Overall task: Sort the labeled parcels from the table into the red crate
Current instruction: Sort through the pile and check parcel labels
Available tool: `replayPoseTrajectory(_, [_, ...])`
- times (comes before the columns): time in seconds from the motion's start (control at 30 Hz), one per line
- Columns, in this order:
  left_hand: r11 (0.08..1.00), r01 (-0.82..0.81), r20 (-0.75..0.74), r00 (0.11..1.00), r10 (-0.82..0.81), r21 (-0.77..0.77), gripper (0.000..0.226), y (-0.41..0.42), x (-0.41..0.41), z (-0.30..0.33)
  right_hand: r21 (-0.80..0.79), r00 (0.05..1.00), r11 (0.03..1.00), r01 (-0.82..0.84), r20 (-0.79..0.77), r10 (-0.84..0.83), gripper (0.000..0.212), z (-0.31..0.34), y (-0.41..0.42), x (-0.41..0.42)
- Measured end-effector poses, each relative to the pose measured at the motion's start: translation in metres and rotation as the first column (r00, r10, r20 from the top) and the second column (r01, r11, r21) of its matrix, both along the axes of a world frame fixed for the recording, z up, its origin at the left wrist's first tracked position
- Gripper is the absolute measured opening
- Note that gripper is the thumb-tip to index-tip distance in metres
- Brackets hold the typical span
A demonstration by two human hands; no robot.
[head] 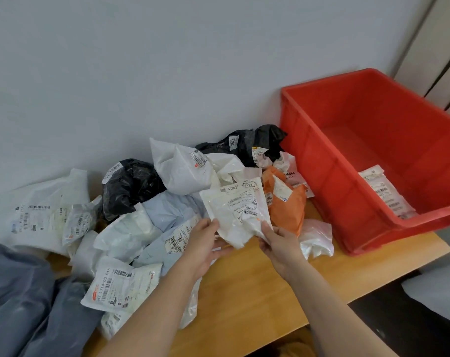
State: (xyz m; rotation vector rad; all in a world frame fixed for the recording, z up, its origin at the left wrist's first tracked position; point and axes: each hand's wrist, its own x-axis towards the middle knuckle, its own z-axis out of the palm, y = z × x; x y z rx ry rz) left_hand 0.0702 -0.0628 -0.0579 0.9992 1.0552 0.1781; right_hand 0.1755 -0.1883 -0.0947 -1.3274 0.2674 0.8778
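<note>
1. Seen from above and behind the hands: a light wooden table (pixel 247 300) pushed against a pale grey wall (pixel 141 73).
2. Held up over the middle of the table, a crumpled white plastic mailer parcel with a printed shipping label (pixel 238 210), label side facing the camera and turned upside down.
3. Left hand (pixel 206 243) at the parcel's lower left edge, thumb on the front, fingers curled loosely beneath it.
4. Right hand (pixel 278 240) pinching the parcel's lower right corner between thumb and fingers.
5. At the right end of the table, a large red rectangular plastic crate (pixel 322 176), open at the top, tight against the wall.
6. Lying flat inside the crate near its front wall, one white labeled parcel (pixel 385 194).
7. Heaped across the left and middle of the table, many more parcels, overlapping one another.
8. Among the heap: an orange plastic mailer (pixel 285 210) just behind the held parcel, and beside the crate a black plastic bag with a white label (pixel 247 144) near the wall.
9. Also a second crumpled black bag (pixel 128 186) farther left, a pale blue mailer (pixel 167 212), and a flat white parcel with barcodes (pixel 121 287) near the front edge.
10. At the far left, a large grey plastic bag (pixel 20 292) hanging over the table edge.
</note>
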Motion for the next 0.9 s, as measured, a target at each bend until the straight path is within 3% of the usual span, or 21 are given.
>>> replayPoseTrajectory(0.3, [0.995, -0.074, -0.065, 0.995, 0.079, 0.072, 0.02, 0.008, -0.003, -0.025, -0.049, 0.992, 0.991, -0.122, 0.028, 0.123, 0.017, -0.018, -0.016, 0.007])
replayPoseTrajectory(0.4, [0.968, -0.042, -0.154, 0.985, 0.082, 0.246, 0.027, 0.005, -0.003, -0.038, -0.118, 0.962, 0.958, -0.263, 0.048, 0.27, 0.017, -0.019, -0.026, 0.011])
replayPoseTrajectory(0.5, [0.843, 0.058, -0.249, 0.964, 0.092, 0.534, 0.034, -0.005, -0.005, -0.043, -0.299, 0.885, 0.857, -0.419, 0.078, 0.46, 0.013, -0.023, -0.034, 0.014])
replayPoseTrajectory(0.63, [0.616, 0.23, -0.311, 0.95, 0.025, 0.753, 0.023, -0.023, -0.007, -0.05, -0.374, 0.901, 0.854, -0.361, 0.096, 0.423, 0.04, -0.025, -0.03, 0.01])
replayPoseTrajectory(0.73, [0.576, 0.296, -0.319, 0.945, -0.063, 0.762, 0.018, -0.034, -0.007, -0.062, -0.394, 0.902, 0.868, -0.301, 0.178, 0.394, 0.029, -0.022, -0.027, 0.002])
replayPoseTrajectory(0.83, [0.602, 0.355, -0.342, 0.929, -0.141, 0.716, 0.021, -0.039, -0.009, -0.072, -0.359, 0.923, 0.911, -0.205, 0.238, 0.302, 0.015, -0.029, -0.033, -0.004])
replayPoseTrajectory(0.9, [0.577, 0.436, -0.407, 0.894, -0.188, 0.691, 0.02, -0.038, -0.014, -0.078, -0.438, 0.898, 0.867, -0.239, 0.239, 0.369, 0.014, -0.039, -0.039, -0.008])
